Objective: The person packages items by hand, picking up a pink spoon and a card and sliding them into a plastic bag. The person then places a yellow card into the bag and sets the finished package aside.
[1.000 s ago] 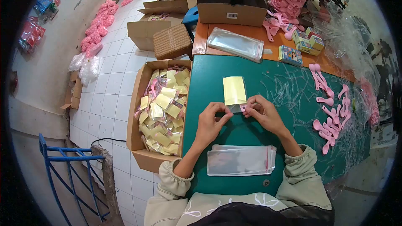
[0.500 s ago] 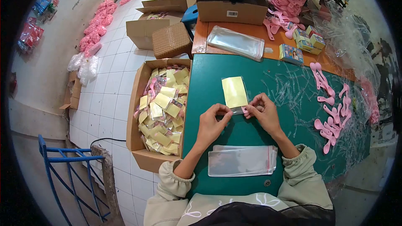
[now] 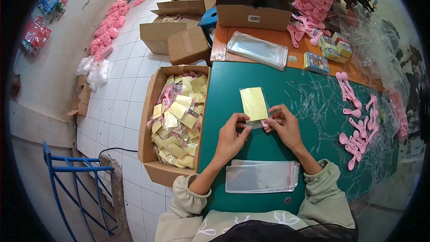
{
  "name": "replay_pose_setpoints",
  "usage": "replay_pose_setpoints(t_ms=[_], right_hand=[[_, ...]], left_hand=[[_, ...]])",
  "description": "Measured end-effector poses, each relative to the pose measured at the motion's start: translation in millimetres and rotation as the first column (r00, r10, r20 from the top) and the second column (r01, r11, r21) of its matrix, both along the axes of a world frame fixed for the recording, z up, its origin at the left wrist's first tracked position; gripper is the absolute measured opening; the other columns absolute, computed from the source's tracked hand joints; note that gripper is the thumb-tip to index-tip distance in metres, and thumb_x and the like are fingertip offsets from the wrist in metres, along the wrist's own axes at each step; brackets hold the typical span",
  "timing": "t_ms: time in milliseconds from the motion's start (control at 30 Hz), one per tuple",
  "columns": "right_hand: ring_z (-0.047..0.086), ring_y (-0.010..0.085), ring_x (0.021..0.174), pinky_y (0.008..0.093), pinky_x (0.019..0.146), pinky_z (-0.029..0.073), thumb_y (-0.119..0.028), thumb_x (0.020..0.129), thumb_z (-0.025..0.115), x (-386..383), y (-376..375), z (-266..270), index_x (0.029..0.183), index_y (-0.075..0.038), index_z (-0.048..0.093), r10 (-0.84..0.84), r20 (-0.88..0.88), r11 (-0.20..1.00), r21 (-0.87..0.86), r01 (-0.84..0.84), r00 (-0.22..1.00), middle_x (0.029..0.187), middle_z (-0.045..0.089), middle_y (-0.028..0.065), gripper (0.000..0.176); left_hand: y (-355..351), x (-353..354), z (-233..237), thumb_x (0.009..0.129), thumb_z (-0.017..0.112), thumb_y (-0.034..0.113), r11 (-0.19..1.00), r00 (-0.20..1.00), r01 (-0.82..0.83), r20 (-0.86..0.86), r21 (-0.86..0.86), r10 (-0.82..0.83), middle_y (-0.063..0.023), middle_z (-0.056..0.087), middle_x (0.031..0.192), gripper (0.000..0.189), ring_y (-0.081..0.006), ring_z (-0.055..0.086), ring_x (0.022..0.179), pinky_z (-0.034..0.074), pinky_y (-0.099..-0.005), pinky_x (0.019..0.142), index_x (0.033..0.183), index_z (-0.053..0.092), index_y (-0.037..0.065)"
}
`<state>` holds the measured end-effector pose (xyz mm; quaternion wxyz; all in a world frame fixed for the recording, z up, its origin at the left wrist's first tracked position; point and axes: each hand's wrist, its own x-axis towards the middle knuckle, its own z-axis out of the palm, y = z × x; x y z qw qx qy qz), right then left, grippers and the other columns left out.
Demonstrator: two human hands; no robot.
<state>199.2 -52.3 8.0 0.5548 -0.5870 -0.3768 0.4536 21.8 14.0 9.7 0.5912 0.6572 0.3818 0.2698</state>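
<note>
Sleeves: two pale green cuffed sleeves came in from the bottom edge, with the forearms angled inward over the dark green tabletop.
Nearest stack: a flat stack of empty clear plastic bags with a red strip at one end lay between the forearms, its long side running across the view.
Left hand: the left hand was curled, with thumb and forefinger pinched on the near left corner of the packet.
Right hand: the right hand was closed on the near right corner, fingers bent inward and knuckles up.
Packet: a clear plastic packet with a yellow card inside lay flat on the tabletop just beyond the fingertips. Its long axis ran away from the person, with the far end leaning slightly left and the near end held between the two hands.
Hard to make out: a small pink piece showed at the packet's near end, mostly covered by the right fingers. It may have been a spoon handle, but too little showed to be sure.
Left of the table: an open brown cardboard box stood on the white tiled floor, heaped with similar yellow-card packets.
Right side: loose pink plastic spoons lay scattered on the tabletop, well apart from the hands.
Farther back: a second stack of clear bags and some small printed boxes sat on an orange-brown table.
Cut off: a large brown carton beyond them was clipped by the top edge.
</note>
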Motion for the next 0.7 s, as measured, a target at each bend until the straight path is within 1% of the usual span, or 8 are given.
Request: replay_pose_setpoints(t_ms=[133, 333, 400, 500, 533, 600, 667, 700], right_hand=[[0.062, 0.0135, 0.068, 0.0243, 0.06, 0.054, 0.003, 0.086, 0.056, 0, 1, 0, 0.119, 0.002, 0.046, 0.029, 0.025, 0.999, -0.024, -0.028, 0.999, 0.081, 0.059, 0.0093, 0.035], [0.061, 0.0107, 0.067, 0.0232, 0.057, 0.052, 0.001, 0.084, 0.057, 1, 0, -6, 0.119, 0.002, 0.052, 0.02, 0.031, 0.999, -0.03, -0.019, 0.999, 0.08, 0.061, 0.0063, 0.035], [0.06, 0.009, 0.064, 0.0222, 0.053, 0.049, -0.002, 0.084, 0.059, -3, -3, 6, 0.115, 0.0, 0.055, 0.007, 0.175, 0.999, -0.053, 0.002, 0.985, 0.079, 0.061, 0.0044, 0.032], [0.057, 0.0073, 0.061, 0.021, 0.05, 0.045, -0.006, 0.084, 0.06, 7, -5, 32, 0.11, -0.001, 0.059, -0.017, 0.32, 0.996, -0.073, 0.043, 0.947, 0.078, 0.061, 0.0025, 0.027], [0.057, 0.0068, 0.061, 0.0207, 0.049, 0.044, -0.007, 0.083, 0.061, 15, -7, 42, 0.108, -0.001, 0.06, -0.025, 0.351, 0.995, -0.084, 0.059, 0.936, 0.077, 0.061, 0.002, 0.025], [0.057, 0.0068, 0.061, 0.0208, 0.051, 0.044, -0.011, 0.085, 0.06, 50, -8, 64, 0.103, -0.001, 0.061, -0.046, 0.325, 0.997, -0.045, 0.064, 0.945, 0.078, 0.061, 0.0023, 0.021], [0.057, 0.0083, 0.064, 0.0222, 0.053, 0.045, -0.013, 0.086, 0.059, 104, -12, 82, 0.101, -0.001, 0.062, -0.087, 0.441, 0.991, -0.049, 0.121, 0.893, 0.079, 0.062, 0.0021, 0.02], [0.059, 0.0103, 0.066, 0.0235, 0.055, 0.046, -0.014, 0.086, 0.059, 144, -16, 78, 0.102, -0.001, 0.062, -0.095, 0.588, 0.99, -0.026, 0.136, 0.803, 0.08, 0.063, 0.0031, 0.021]], left_hand=[[0, 0, -7, 0.083, 0.062, 0.004, 1.0, 1.0, -0.029, 0.009, 0.006, 0.029, -0.0066, 0.054, 0.107, 0.035, -0.0094, 0.056, 0.084, 0.049, -0.0209, 0.058, 0.114, 0.047, 0.002], [1, -3, -7, 0.083, 0.06, 0.004, 0.997, 0.995, -0.021, 0.092, -0.079, 0.028, -0.0107, 0.052, 0.118, 0.039, -0.0114, 0.058, 0.083, 0.048, -0.02, 0.056, 0.119, 0.045, 0.001], [5, -8, -5, 0.084, 0.06, 0.004, 0.981, 0.99, 0.04, 0.137, -0.191, -0.014, -0.0094, 0.051, 0.12, 0.041, -0.0103, 0.057, 0.085, 0.047, -0.0195, 0.057, 0.122, 0.045, 0.003], [9, -27, 11, 0.085, 0.061, 0.006, 0.978, 0.988, 0.019, 0.152, -0.209, 0.013, -0.0052, 0.048, 0.123, 0.045, -0.0081, 0.052, 0.086, 0.043, -0.018, 0.06, 0.126, 0.045, 0.006], [9, -36, 21, 0.084, 0.06, 0.004, 0.979, 0.99, -0.021, 0.131, -0.202, 0.048, -0.0055, 0.049, 0.123, 0.046, -0.009, 0.052, 0.09, 0.045, -0.0191, 0.062, 0.127, 0.045, 0.007], [13, -57, 30, 0.085, 0.06, 0.009, 0.982, 0.981, -0.128, 0.125, -0.138, 0.146, -0.0021, 0.052, 0.116, 0.045, -0.0064, 0.05, 0.087, 0.04, -0.0171, 0.062, 0.128, 0.046, 0.006], [24, -85, 28, 0.086, 0.058, 0.006, 0.965, 0.953, -0.24, 0.164, -0.11, 0.255, -0.004, 0.051, 0.118, 0.046, -0.0061, 0.051, 0.085, 0.042, -0.0164, 0.064, 0.13, 0.045, 0.004], [30, -98, 29, 0.086, 0.057, 0.005, 0.947, 0.938, -0.312, 0.131, -0.077, 0.32, -0.006, 0.051, 0.12, 0.045, -0.007, 0.052, 0.088, 0.044, -0.0173, 0.069, 0.129, 0.045, 0.004]])
